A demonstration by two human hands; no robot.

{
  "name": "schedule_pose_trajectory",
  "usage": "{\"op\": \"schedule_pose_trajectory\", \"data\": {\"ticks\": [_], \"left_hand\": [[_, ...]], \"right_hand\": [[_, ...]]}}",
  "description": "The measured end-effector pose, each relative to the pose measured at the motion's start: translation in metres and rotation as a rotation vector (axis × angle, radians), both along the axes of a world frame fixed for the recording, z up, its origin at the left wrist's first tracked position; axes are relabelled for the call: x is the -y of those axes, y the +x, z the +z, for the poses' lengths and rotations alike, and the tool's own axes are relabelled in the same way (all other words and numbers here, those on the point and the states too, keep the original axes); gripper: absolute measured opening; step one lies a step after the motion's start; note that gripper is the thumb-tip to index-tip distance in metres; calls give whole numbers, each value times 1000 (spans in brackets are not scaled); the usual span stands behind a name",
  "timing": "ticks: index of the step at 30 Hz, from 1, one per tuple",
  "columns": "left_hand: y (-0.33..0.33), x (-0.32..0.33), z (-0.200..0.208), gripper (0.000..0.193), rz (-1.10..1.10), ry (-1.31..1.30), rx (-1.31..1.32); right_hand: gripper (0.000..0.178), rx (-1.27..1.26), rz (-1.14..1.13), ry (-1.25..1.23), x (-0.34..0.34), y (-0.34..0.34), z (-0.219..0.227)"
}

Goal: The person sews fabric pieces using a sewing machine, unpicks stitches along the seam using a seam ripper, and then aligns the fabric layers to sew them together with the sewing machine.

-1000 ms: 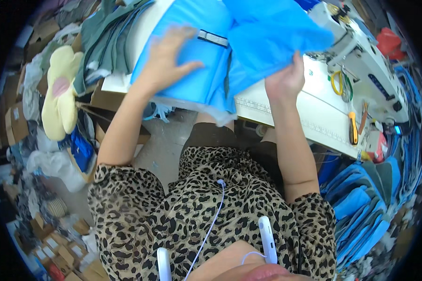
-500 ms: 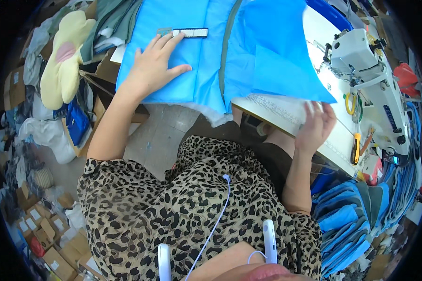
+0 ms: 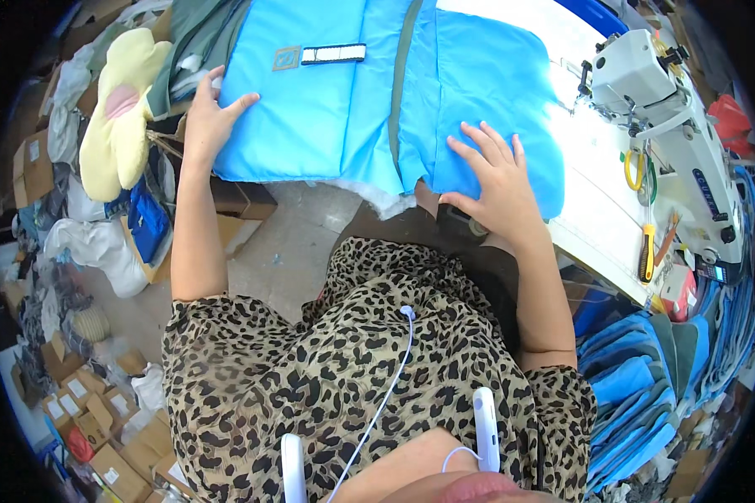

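Note:
A bright blue padded fabric piece (image 3: 310,126) lies spread over the white sewing table, white wadding (image 3: 384,201) showing along its near edge. Dark green binding (image 3: 401,92) runs down its middle. On its left panel are a small grey-brown square patch (image 3: 286,58) and a white strap with dark edges (image 3: 334,54). My left hand (image 3: 210,121) is at the fabric's left edge, thumb on top and fingers apart. My right hand (image 3: 499,180) rests on the right panel with its fingers spread.
A white sewing machine (image 3: 646,75) stands at the right, with scissors (image 3: 632,170) and a yellow-handled screwdriver (image 3: 647,253) near it. Stacked blue and green fabric pieces (image 3: 625,377) lie lower right. A yellow flower-shaped cushion (image 3: 122,109) and cardboard boxes (image 3: 113,474) are at the left.
My left hand has moved from the strap to the fabric's left edge. My right hand has moved left onto the right panel, whose raised corner now lies flatter.

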State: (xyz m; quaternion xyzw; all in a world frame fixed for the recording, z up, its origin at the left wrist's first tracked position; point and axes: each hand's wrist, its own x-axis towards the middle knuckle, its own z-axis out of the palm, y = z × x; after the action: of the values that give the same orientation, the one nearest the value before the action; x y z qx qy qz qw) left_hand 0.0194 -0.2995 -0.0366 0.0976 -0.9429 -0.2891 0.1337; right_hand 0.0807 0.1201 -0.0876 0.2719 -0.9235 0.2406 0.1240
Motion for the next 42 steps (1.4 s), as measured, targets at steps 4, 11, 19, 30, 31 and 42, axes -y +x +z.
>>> {"op": "schedule_pose_trajectory", "data": {"ticks": [4, 11, 19, 30, 31, 42], "left_hand": [[9, -2, 32, 68, 20, -229, -116], [23, -73, 159, 44, -707, 625, -55], [-43, -158, 97, 31, -949, 205, -11], [18, -107, 28, 79, -599, -418, -127], [23, -87, 21, 79, -587, -421, -121], [44, 0, -6, 48, -135, 656, 78]], "right_hand": [[68, -24, 0, 64, 3, 1, -9], [94, 153, 115, -469, -1, -10, -17], [87, 46, -13, -1351, -50, -6, 17], [91, -33, -42, -112, 8, 15, 48], [92, -61, 57, 47, 18, 21, 53], [68, 99, 68, 104, -2, -3, 8]]}}
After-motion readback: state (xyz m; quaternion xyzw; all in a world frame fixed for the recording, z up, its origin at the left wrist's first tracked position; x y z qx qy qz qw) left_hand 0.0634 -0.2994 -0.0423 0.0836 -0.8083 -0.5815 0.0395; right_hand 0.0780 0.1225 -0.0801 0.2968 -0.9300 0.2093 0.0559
